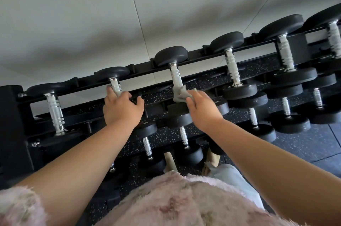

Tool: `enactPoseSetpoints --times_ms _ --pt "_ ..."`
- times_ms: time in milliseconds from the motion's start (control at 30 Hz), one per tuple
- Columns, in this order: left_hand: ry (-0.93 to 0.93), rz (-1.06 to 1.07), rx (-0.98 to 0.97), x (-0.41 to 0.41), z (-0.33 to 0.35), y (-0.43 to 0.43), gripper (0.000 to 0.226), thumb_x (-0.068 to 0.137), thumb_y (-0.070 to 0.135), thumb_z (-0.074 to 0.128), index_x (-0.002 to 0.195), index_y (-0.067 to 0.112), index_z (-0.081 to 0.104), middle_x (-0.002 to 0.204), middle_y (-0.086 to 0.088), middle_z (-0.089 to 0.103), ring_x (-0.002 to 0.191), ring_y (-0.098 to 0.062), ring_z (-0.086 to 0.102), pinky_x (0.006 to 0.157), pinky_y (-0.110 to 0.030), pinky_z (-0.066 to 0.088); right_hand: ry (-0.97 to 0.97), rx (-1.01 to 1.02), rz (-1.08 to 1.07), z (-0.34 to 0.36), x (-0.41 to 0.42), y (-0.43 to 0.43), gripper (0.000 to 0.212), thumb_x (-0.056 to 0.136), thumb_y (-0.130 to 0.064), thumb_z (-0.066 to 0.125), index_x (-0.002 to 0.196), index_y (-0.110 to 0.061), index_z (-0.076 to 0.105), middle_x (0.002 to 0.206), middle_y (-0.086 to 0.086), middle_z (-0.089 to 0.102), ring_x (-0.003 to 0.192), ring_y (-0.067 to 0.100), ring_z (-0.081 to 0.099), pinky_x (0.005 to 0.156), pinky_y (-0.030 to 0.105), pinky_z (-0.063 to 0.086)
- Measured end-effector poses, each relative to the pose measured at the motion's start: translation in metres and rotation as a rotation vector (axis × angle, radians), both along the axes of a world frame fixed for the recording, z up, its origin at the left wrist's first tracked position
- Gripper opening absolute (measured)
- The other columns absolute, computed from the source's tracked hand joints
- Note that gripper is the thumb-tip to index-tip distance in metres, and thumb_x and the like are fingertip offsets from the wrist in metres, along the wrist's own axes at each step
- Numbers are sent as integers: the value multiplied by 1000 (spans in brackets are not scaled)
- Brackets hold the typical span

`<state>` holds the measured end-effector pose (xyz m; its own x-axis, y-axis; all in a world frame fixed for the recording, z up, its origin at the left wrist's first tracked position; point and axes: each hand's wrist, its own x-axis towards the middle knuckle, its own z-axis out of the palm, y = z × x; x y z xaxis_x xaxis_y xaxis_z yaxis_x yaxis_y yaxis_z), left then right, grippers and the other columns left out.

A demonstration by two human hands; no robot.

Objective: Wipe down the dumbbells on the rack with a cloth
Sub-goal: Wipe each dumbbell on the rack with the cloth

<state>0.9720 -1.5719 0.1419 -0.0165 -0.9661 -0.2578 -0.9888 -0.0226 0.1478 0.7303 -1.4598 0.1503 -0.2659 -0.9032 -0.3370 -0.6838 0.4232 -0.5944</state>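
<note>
A black rack (195, 59) carries rows of black dumbbells with ridged chrome handles. My left hand (121, 107) grips the chrome handle of the second top-row dumbbell (112, 73) from the left. My right hand (203, 109) holds a grey cloth (180, 94) bunched around the lower end of the handle of the third top-row dumbbell (171, 56). Its near head (177, 108) lies just under the cloth. Another dumbbell (54, 109) sits at the far left.
More dumbbells (284, 48) fill the top row to the right, and lower tiers hold smaller ones (184, 139). A white wall (129, 13) stands behind the rack. Black speckled rubber flooring (313, 148) lies below. My pink fuzzy top (175, 201) fills the bottom.
</note>
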Motion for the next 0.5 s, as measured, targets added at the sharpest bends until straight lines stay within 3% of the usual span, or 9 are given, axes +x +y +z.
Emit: enactPoseSetpoints --times_ms 67,167,233,367,500 --pt "4 -57 -73 1 0 3 45 95 61 54 122 27 66 173 -13 12 148 -36 32 115 -52 39 34 -128 113 1 15 -1 38 109 -37 35 143 -29 52 129 -5 55 120 16 48 106 33 40" --pt "15 -82 -94 2 2 4 44 95 58 55 123 26 65 174 -10 8 152 -36 25 120 -53 35 143 -259 288 -3 14 3 43 107 -39 38 142 -23 57 134 -3 57 126 20 47 113 41 37" --pt "6 -100 -107 1 3 4 44 95 58 55 124 26 65 174 -11 10 154 -36 22 123 -53 31 143 -208 323 -5 0 3 47 106 -45 38 145 -24 54 138 -2 56 129 21 47 115 43 37" --pt "-43 -251 -176 -6 5 7 48 100 58 49 128 23 66 172 -13 18 157 -36 20 128 -52 20 50 62 79 -6 -30 -25 43 108 -42 35 130 -12 58 122 11 61 114 28 57 96 39 46" --pt "-70 -362 -143 -27 4 13 56 102 59 41 137 20 60 173 -14 15 158 -36 18 129 -53 18 -103 28 -108 8 -35 -60 40 111 -42 30 122 -15 56 106 6 64 96 23 64 76 35 52"
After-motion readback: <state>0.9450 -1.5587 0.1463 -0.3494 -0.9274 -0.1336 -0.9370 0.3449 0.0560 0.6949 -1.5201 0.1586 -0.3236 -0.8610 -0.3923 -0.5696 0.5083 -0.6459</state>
